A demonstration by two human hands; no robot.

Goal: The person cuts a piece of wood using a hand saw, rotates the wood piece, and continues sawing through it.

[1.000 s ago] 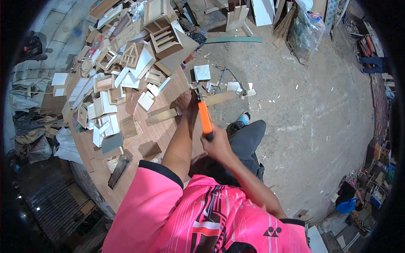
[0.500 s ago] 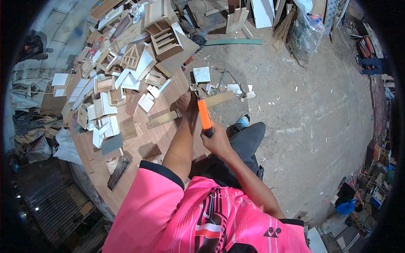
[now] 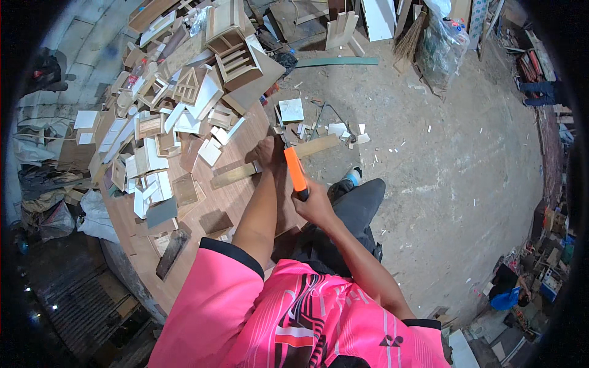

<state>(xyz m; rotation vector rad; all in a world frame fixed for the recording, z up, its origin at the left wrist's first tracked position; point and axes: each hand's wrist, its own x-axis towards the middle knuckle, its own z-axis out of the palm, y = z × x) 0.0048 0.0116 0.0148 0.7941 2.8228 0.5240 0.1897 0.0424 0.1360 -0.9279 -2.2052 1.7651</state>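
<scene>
Concrete floor (image 3: pixel 442 184) lies right of the cluttered bench (image 3: pixel 144 264). The right hand (image 3: pixel 316 203) clenches an orange-handled saw (image 3: pixel 295 169); the left hand (image 3: pixel 267 153), finger grip unclear, covers a wooden strip (image 3: pixel 316 146) jutting rightward. Sawing seems in hand, calling for a steady strip.

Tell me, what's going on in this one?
The person's right hand grips an orange-handled tool, apparently a saw, its far end close to the left hand. That left hand is on a wooden strip, which juts past the edge of the table. Wooden pieces lie heaped on the table. Whether the tool is cutting cannot be told.
</scene>
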